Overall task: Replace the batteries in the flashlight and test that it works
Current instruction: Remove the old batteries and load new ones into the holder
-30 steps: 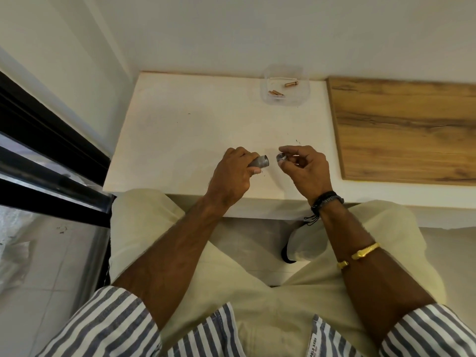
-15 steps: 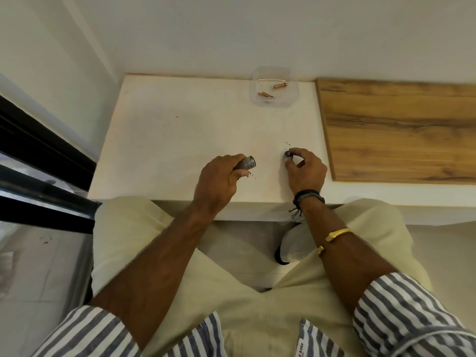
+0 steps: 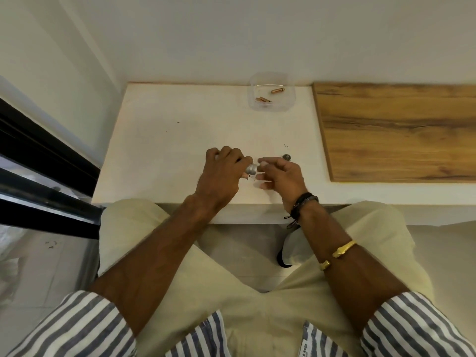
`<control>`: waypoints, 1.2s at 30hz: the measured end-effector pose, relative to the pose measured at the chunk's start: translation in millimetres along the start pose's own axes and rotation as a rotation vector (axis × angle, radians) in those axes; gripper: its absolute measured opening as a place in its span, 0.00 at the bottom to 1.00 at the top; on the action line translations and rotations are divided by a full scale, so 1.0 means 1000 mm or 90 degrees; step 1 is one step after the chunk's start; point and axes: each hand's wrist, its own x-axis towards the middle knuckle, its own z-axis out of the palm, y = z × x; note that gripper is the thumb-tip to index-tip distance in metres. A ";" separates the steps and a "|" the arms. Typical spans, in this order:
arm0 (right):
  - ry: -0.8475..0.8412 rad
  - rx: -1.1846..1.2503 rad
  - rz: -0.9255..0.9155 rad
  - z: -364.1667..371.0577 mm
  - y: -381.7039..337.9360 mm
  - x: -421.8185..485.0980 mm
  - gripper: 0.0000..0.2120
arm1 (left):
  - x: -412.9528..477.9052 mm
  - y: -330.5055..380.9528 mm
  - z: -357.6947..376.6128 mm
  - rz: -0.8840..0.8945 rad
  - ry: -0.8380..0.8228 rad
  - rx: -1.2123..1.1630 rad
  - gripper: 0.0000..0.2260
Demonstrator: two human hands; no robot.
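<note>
My left hand (image 3: 221, 173) is closed around a small silver flashlight (image 3: 251, 169), with only its open end sticking out to the right. My right hand (image 3: 283, 176) is just right of it, fingers loosely apart, thumb and index tips at that open end. I see nothing between them. The flashlight's dark end cap (image 3: 286, 157) lies alone on the white table (image 3: 180, 140), just beyond my right hand. A clear plastic container (image 3: 291, 99) at the table's back edge holds copper-coloured batteries (image 3: 277, 90).
A wooden board (image 3: 396, 130) covers the table to the right of my hands. A black window frame (image 3: 38, 155) runs along the left. The white wall stands right behind the table. My knees in pale trousers are under the front edge.
My right hand put the end cap down on the table, let go of it and came back to the flashlight's open end. My left hand kept its hold on the flashlight.
</note>
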 end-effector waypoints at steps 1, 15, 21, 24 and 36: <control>-0.038 0.066 0.048 0.002 -0.001 -0.003 0.08 | 0.001 0.000 -0.002 0.013 -0.001 0.023 0.17; -0.101 0.280 0.154 -0.009 -0.006 -0.008 0.10 | 0.008 -0.002 -0.009 0.030 0.020 0.045 0.14; -0.018 0.302 0.112 -0.024 -0.011 -0.003 0.07 | 0.013 -0.013 -0.005 -0.130 0.048 -0.139 0.15; -0.017 0.331 0.106 -0.026 -0.010 -0.002 0.08 | 0.019 -0.019 -0.008 -0.216 0.106 -0.288 0.11; -0.024 0.383 0.102 -0.027 -0.007 0.003 0.09 | 0.038 -0.025 0.008 -0.304 0.161 -0.385 0.10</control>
